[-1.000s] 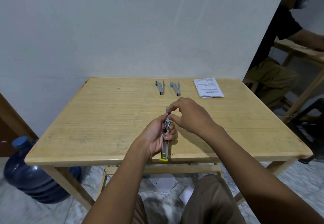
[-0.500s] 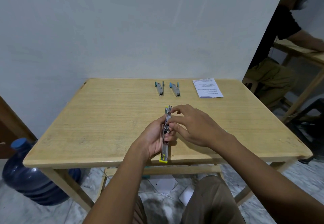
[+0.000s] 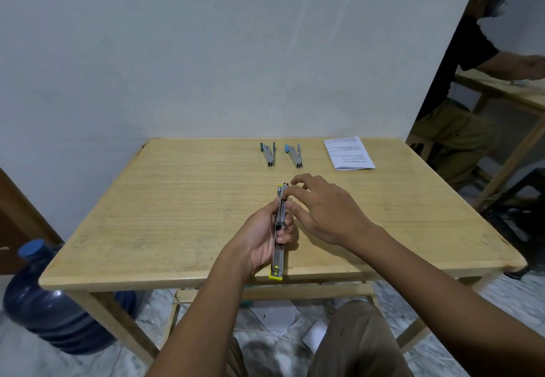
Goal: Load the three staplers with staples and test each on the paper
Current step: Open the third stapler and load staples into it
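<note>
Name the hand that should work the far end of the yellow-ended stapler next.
Right, probably. The right hand has its fingertips at the far end of the yellow-ended stapler, while the left hand grips its middle and is better kept there to steady it.

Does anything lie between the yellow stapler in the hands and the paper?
Nothing visible does. The table between the yellow stapler and the paper is bare wood; the blue staplers lie left of that path.

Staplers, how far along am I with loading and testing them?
Done: nothing visibly; no staples can be made out in the paper. In hand: the left hand grips the yellow stapler, opened flat, while the right hand touches it. Left: both blue staplers, lying at the back, and seemingly every test.
</note>
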